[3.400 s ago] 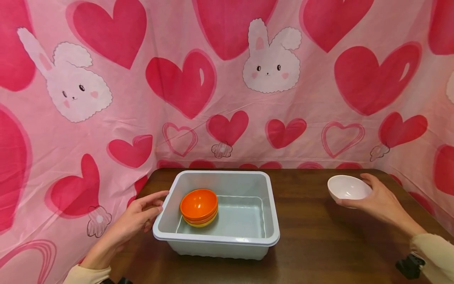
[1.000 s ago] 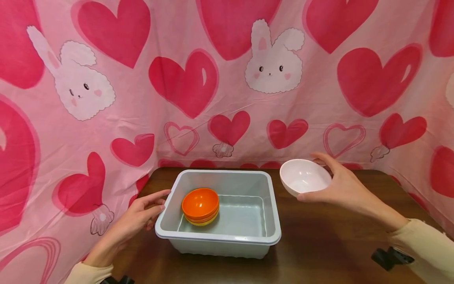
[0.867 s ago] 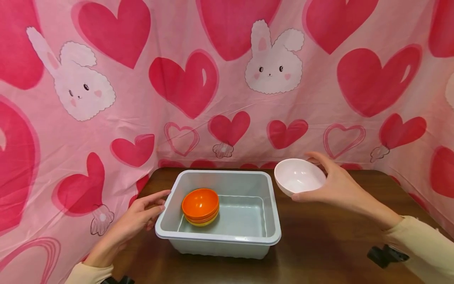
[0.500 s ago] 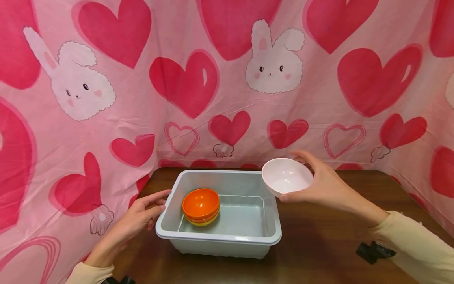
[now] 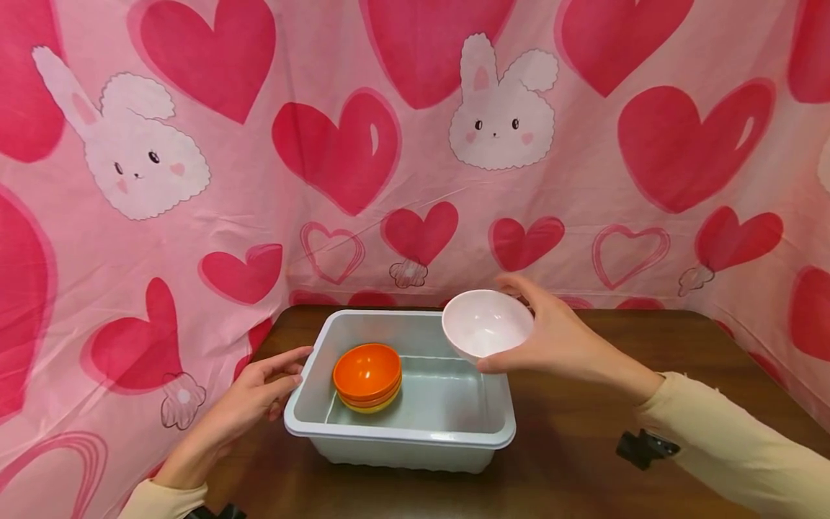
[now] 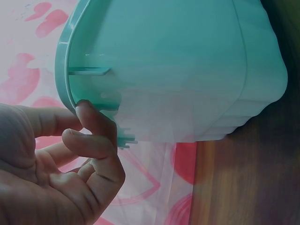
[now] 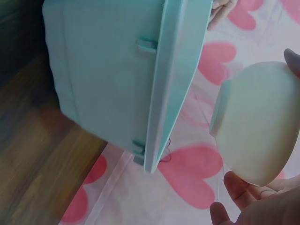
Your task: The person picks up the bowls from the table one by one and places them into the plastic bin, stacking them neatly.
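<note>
My right hand (image 5: 545, 335) holds a white bowl (image 5: 486, 326) by its sides, thumb near and fingers far. The bowl is above the right part of a light grey plastic tub (image 5: 405, 436), its opening tilted toward the head camera. In the right wrist view the bowl's outside and foot ring (image 7: 219, 108) show beside the tub's rim. On the left, my left hand (image 5: 259, 393) grips the tub's rim, with curled fingers (image 6: 96, 122) under it in the left wrist view. Inside the tub, at its left, an orange bowl (image 5: 367, 371) tops a stack with a yellow bowl (image 5: 371, 408) at the bottom.
The tub stands on a dark brown wooden table (image 5: 622, 432). A pink cloth (image 5: 415, 180) with hearts and rabbit faces hangs behind the table and along both sides.
My right hand has carried the white bowl leftward from the table's right side until it overlaps the tub's right part. The left hand, tub and stacked bowls stay in place.
</note>
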A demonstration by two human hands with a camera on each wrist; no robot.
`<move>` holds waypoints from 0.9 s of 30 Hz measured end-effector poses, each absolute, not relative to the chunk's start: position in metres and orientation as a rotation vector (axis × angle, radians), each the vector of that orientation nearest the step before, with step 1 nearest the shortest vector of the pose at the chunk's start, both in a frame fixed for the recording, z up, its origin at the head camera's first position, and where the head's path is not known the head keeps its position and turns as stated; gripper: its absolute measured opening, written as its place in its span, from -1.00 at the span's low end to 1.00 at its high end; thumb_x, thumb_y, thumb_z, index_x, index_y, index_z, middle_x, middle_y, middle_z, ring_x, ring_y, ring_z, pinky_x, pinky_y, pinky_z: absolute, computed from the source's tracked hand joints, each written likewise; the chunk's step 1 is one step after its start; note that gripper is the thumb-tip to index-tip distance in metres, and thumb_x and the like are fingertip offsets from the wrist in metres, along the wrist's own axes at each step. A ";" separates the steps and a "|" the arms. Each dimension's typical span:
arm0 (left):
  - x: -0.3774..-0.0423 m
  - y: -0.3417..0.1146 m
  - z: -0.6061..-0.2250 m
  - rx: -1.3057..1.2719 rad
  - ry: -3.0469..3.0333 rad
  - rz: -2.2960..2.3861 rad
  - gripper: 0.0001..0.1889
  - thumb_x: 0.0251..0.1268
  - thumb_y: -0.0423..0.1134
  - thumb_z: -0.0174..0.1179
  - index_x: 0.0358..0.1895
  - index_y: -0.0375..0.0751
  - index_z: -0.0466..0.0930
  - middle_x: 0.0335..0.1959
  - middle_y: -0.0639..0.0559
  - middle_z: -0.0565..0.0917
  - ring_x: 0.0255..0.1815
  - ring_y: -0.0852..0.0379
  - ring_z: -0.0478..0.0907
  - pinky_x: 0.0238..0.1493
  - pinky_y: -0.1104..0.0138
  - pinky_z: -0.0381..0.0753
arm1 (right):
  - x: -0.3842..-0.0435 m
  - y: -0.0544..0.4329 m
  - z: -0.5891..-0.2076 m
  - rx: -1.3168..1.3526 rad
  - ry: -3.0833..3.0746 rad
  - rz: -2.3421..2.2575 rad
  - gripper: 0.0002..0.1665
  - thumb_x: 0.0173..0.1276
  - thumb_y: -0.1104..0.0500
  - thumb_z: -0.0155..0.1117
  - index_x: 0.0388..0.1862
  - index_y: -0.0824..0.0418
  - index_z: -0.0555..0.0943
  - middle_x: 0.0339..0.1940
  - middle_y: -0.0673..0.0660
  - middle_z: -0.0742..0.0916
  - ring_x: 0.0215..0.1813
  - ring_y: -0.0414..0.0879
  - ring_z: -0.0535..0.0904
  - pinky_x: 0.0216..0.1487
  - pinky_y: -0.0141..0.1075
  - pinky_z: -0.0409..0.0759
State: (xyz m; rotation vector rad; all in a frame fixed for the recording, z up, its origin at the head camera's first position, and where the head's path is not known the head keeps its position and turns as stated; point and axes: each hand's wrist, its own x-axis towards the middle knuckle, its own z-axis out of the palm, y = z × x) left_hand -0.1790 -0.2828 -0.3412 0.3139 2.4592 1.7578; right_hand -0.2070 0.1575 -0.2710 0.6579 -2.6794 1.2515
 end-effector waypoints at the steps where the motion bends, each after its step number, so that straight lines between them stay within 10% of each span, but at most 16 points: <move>1: -0.179 -0.283 -0.341 0.309 2.458 1.757 -0.43 0.53 -0.41 0.13 0.53 -0.50 0.31 -0.06 -0.27 0.59 -0.63 0.10 0.34 -0.58 0.37 0.43 | -0.208 0.155 -0.271 0.664 -2.682 1.257 0.22 -0.15 -0.21 0.80 0.48 0.01 0.39 0.30 0.06 0.59 0.22 0.07 0.53 0.00 -0.08 0.69; 27: -0.179 -0.282 -0.343 0.319 2.458 1.777 -0.44 0.54 -0.42 0.12 0.52 -0.52 0.31 -0.08 -0.27 0.58 -0.64 0.11 0.34 -0.59 0.38 0.41 | -0.228 0.098 -0.265 0.837 -2.722 1.172 0.28 -0.23 -0.29 0.77 0.50 -0.02 0.39 0.27 -0.04 0.62 0.18 -0.07 0.56 0.04 -0.11 0.69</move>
